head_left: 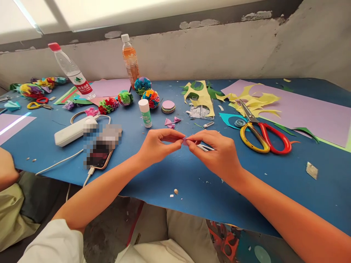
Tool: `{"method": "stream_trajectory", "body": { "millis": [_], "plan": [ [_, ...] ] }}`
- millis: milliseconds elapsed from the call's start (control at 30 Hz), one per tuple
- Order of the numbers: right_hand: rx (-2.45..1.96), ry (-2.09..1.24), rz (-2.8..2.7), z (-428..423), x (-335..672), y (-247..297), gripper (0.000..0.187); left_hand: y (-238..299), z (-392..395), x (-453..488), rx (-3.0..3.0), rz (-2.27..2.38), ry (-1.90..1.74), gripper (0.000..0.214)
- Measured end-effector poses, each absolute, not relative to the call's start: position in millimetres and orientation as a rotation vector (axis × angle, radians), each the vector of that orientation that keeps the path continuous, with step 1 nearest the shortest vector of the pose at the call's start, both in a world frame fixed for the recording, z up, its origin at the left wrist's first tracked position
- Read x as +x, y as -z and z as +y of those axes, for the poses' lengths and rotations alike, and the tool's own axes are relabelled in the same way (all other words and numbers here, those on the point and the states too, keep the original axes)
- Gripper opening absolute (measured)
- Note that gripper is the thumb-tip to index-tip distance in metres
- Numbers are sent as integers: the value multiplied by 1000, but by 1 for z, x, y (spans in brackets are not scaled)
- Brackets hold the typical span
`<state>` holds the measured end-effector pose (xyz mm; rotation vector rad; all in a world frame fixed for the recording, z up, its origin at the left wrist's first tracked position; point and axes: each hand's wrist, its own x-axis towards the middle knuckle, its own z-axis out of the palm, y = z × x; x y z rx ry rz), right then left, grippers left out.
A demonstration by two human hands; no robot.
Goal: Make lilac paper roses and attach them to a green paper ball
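Observation:
My left hand (159, 144) and my right hand (216, 151) meet above the blue table (192, 182), both pinching a small folded piece of pink paper (186, 141) between thumb and fingertips. The right hand also holds a thin white stick-like thing (206, 147) under its fingers. Just beyond the hands lie folded pink paper pieces (171, 122), a stack of round paper discs (168, 106) and a glue stick (145, 113) standing upright.
Red and yellow scissors (260, 133) lie to the right near yellow paper scraps (253, 100) and a purple sheet (301, 111). Paper flower balls (150, 98), two bottles (130, 60), a phone (100, 153) and a white power bank (72, 131) sit left. Another person's arm (5, 168) shows at far left.

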<state>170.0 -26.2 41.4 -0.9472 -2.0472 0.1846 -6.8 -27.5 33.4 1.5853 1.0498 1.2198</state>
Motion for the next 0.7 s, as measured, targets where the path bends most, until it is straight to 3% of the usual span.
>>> {"method": "stream_trajectory", "body": {
  "millis": [267, 467, 700],
  "plan": [
    [-975, -169, -2056, -27, 169, -39, 9, -32, -28, -5, 1628, 1139, -1305, 9],
    [-1128, -670, -1834, -28, 166, -45, 14, -34, -29, -5, 1586, 1140, -1318, 16],
    [-1275, -1142, -1893, -19, 171, -42, 24, -31, -18, -12, 1476, 1103, -921, 13]
  ]
}}
